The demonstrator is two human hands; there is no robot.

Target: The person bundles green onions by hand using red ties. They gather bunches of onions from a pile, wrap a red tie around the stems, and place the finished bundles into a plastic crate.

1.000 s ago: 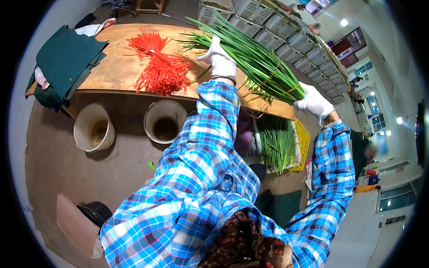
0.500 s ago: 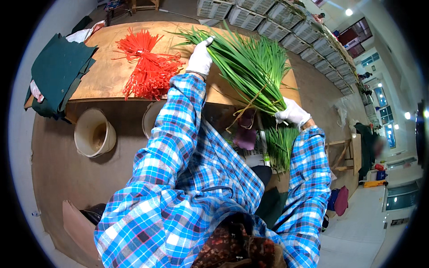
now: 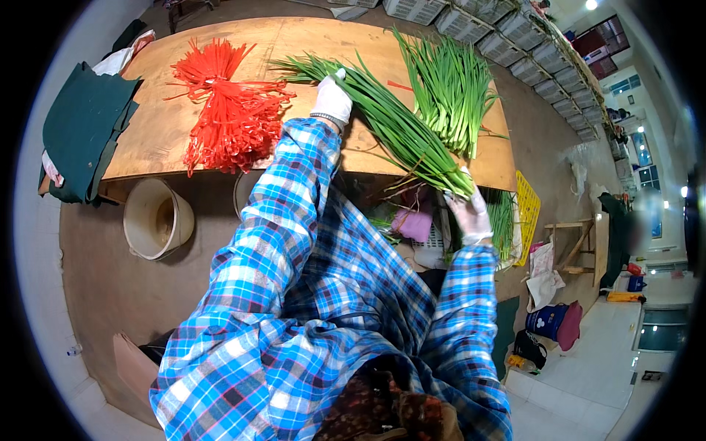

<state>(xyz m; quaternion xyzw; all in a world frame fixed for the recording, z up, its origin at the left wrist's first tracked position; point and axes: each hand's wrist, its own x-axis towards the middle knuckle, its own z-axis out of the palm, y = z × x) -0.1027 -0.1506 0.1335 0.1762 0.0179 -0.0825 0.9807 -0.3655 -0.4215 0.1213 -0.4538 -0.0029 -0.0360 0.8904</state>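
Note:
A long bunch of green chives (image 3: 401, 125) lies slantwise over the near right part of the wooden table, its pale cut ends toward me. My left hand (image 3: 332, 101), in a white glove, is closed around the leafy part. At the pale ends, my right hand (image 3: 471, 213), also gloved, grips the bunch from below, its fingers partly hidden. Dry yellowish strands hang from that end. A second chive bunch (image 3: 450, 88) rests on the table just beyond, apart from both hands. Left of my left hand sits a pile of red ties (image 3: 234, 125), gathered in the middle.
The wooden table (image 3: 294, 37) has dark green cloth (image 3: 88, 140) over its left end. Below stand a whitish bucket (image 3: 156, 219) and more chives (image 3: 502, 228) beside a yellow basket (image 3: 526, 213). Grey crates (image 3: 507, 44) are stacked at the far right.
My right hand has come nearer and turned at the pale ends. The held bunch looks narrower, and a separate bunch now shows on the table beyond it. The view has shifted slightly.

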